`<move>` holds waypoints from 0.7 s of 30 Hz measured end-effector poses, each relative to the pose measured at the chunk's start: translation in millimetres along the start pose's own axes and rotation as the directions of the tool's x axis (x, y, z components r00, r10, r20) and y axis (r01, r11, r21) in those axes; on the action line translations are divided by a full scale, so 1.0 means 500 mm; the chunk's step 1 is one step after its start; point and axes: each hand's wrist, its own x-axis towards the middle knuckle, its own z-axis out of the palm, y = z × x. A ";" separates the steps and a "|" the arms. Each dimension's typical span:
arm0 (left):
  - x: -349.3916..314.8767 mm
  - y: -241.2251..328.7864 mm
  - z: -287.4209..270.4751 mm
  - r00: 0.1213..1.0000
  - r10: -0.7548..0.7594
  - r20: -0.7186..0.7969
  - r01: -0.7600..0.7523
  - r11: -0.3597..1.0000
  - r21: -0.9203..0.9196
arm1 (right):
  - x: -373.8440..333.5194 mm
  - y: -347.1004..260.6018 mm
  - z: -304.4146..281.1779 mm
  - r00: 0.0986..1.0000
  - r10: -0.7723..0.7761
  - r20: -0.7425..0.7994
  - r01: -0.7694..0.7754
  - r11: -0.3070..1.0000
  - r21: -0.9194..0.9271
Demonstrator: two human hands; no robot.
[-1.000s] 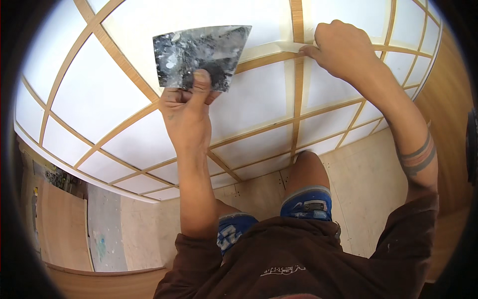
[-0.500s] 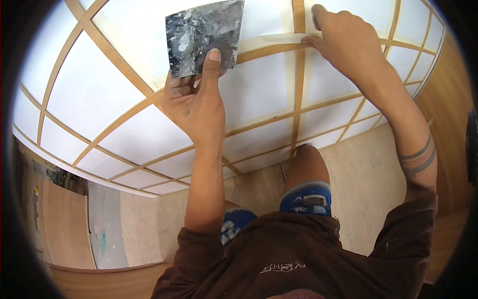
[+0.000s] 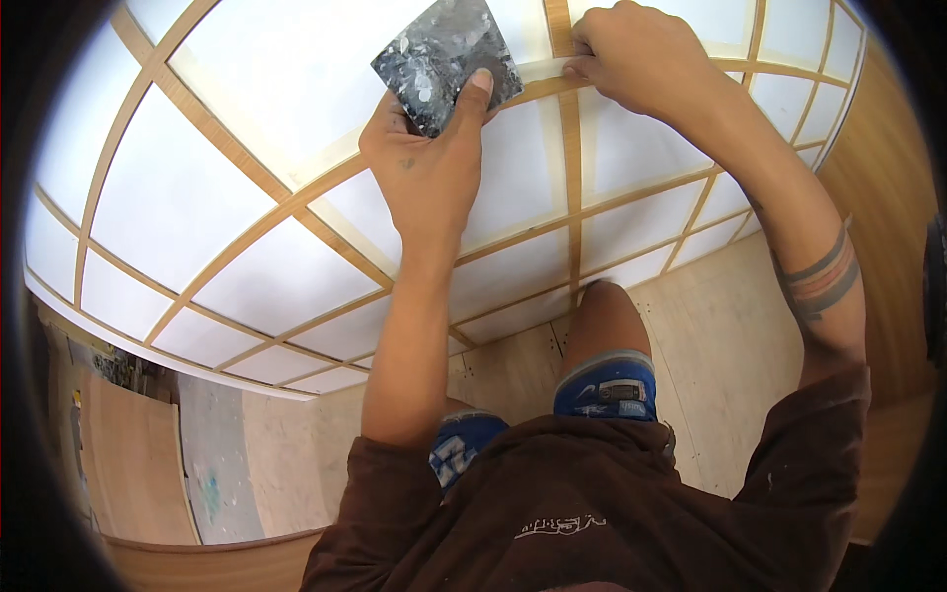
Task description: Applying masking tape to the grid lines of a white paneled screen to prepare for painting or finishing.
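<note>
My left hand point(image 3: 424, 183) grips a thin, flat, four-cornered dark plate point(image 3: 449, 64), smeared with white and grey stains, with the thumb laid across its face. The plate is tilted and overlaps a pale strip of masking tape point(image 3: 545, 71) along a horizontal wooden strip. At the tape's right end, by a crossing of wooden strips point(image 3: 572, 148), my right hand point(image 3: 646, 59) is closed, thumb and forefinger pinched on the tape. Behind both hands rises a large white panel point(image 3: 237, 89) divided by the wooden grid. Part of the tape is hidden behind the plate.
Pale plywood flooring point(image 3: 700, 345) lies below the panel, around my legs. A brown wood-grain surface point(image 3: 878, 197) stands at the right. Lower left, a wooden board point(image 3: 133, 444) lies beside a paint-spotted grey strip point(image 3: 217, 464).
My left hand has moved right along the grid, and the plate has turned so a corner points down. My right hand's fingers have come closer together at the tape.
</note>
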 end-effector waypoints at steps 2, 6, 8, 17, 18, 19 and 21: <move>0.007 -0.007 0.006 1.000 0.029 0.010 -0.029 0.999 0.013 | 0.002 0.000 0.000 1.000 0.012 0.025 -0.013 1.000 0.006; 0.020 -0.021 0.019 0.993 0.120 0.020 -0.121 0.991 0.060 | 0.012 0.006 0.020 1.000 -0.016 -0.001 0.016 0.999 -0.031; 0.022 -0.026 0.023 0.991 0.135 0.019 -0.136 0.988 0.080 | 0.016 0.006 0.024 1.000 -0.008 -0.003 0.008 0.999 -0.052; 0.020 -0.037 0.020 0.989 0.150 0.001 -0.149 0.980 0.128 | 0.023 0.008 0.029 0.999 -0.041 -0.026 0.041 0.999 -0.035; 0.020 -0.037 0.019 0.987 0.162 0.009 -0.162 0.976 0.146 | 0.024 0.007 0.027 0.999 -0.048 -0.016 0.047 0.998 -0.038; 0.020 -0.038 0.018 0.987 0.162 0.009 -0.162 0.976 0.147 | 0.024 0.006 0.026 0.999 -0.054 -0.006 0.054 0.998 -0.040; 0.020 -0.034 0.021 0.992 0.128 0.016 -0.129 0.980 0.150 | 0.024 0.005 0.027 0.999 -0.049 -0.011 0.048 0.997 -0.055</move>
